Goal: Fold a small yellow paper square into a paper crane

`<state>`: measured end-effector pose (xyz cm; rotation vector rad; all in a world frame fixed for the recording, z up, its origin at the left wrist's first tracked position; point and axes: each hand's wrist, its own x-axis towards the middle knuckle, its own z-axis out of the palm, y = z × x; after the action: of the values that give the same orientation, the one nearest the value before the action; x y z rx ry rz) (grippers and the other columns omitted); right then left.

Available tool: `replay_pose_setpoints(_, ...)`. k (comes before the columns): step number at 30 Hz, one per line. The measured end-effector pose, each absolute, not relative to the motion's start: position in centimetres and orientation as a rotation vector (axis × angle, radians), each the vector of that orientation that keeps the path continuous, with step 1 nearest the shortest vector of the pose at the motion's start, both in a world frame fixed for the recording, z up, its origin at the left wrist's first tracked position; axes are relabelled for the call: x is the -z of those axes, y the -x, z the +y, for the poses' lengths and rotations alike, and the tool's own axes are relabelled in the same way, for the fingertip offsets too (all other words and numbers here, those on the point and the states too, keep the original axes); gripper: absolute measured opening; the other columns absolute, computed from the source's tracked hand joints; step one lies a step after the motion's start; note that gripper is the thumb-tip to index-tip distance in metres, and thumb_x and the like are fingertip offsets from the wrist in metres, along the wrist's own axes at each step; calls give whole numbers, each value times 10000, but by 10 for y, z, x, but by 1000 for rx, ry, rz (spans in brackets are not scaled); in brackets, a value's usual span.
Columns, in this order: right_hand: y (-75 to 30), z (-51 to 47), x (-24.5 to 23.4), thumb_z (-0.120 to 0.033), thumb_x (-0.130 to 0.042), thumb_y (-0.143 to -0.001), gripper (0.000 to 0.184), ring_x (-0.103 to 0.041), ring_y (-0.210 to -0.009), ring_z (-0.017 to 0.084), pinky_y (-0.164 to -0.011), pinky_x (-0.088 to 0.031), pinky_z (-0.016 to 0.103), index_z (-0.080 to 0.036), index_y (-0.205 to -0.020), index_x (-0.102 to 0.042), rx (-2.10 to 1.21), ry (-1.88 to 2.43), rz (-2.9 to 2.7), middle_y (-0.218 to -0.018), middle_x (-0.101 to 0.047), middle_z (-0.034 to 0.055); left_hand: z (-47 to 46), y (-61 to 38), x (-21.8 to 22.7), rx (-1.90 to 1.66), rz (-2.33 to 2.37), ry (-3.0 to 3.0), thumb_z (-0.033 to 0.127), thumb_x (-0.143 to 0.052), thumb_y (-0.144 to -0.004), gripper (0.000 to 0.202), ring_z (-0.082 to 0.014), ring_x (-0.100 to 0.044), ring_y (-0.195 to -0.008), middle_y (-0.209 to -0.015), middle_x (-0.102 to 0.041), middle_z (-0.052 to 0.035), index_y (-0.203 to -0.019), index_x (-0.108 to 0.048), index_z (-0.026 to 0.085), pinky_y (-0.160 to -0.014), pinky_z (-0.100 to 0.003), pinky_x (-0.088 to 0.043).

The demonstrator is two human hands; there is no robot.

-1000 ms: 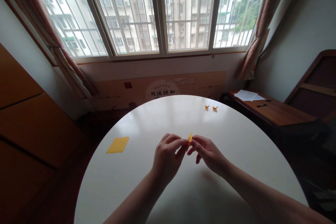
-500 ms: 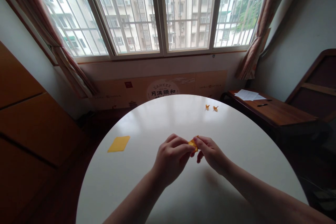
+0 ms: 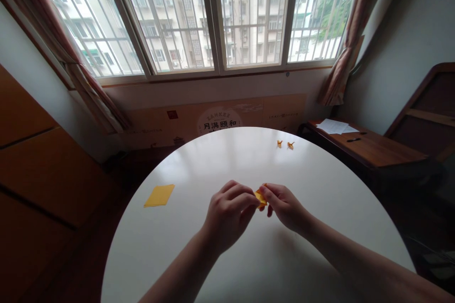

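Observation:
A small piece of folded yellow paper (image 3: 261,198) is pinched between my two hands above the white table (image 3: 227,156). My left hand (image 3: 231,208) grips its left side with closed fingers. My right hand (image 3: 282,202) holds the upper right side between thumb and fingers. Fingers cover much of the paper, so its full shape is hidden. To the left lies a stack of square yellow paper (image 3: 159,195). Toward the far right edge stand two small folded paper cranes, a left crane (image 3: 279,144) and a right crane (image 3: 290,145).
Past the table's right edge, a wooden side table (image 3: 384,149) bears white sheets (image 3: 334,126) and a small dark object (image 3: 353,140). A wooden cabinet (image 3: 31,161) stands at the left. Behind the table are a printed cardboard panel (image 3: 185,120) and a barred window (image 3: 216,19).
My left hand's fingers have shifted slightly on the folded paper, showing a little more of its lower part. The view has moved slightly. Both hands keep their hold.

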<state>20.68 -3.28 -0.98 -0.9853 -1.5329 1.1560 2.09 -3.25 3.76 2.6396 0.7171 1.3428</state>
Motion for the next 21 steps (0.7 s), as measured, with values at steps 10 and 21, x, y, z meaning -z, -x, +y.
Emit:
replay_pose_setpoints(10, -205, -33, 8, -561, -481, -963, 464, -612, -611, 164, -483, -476, 252, -167, -764, -624, -1210, 960, -1502, -676, -649, 41, -29, -20, -33, -1388, 760, -2550, 157, -670, -891, 57, -173, -625, -773, -834, -719, -37, -912, -655, 208, -685, -295, -532)
replay_pose_setpoints(21, -204, -37, 11, -536, -478, -986, 454, -596, -605, 154, -498, -477, 252, -157, -788, -632, -1198, 932, -1539, -680, -632, 37, -28, -29, -19, -1222, 1003, -2112, 136, -675, -814, 250, -148, -666, -715, -870, -712, -30, -1054, -643, 197, -562, -230, -545)
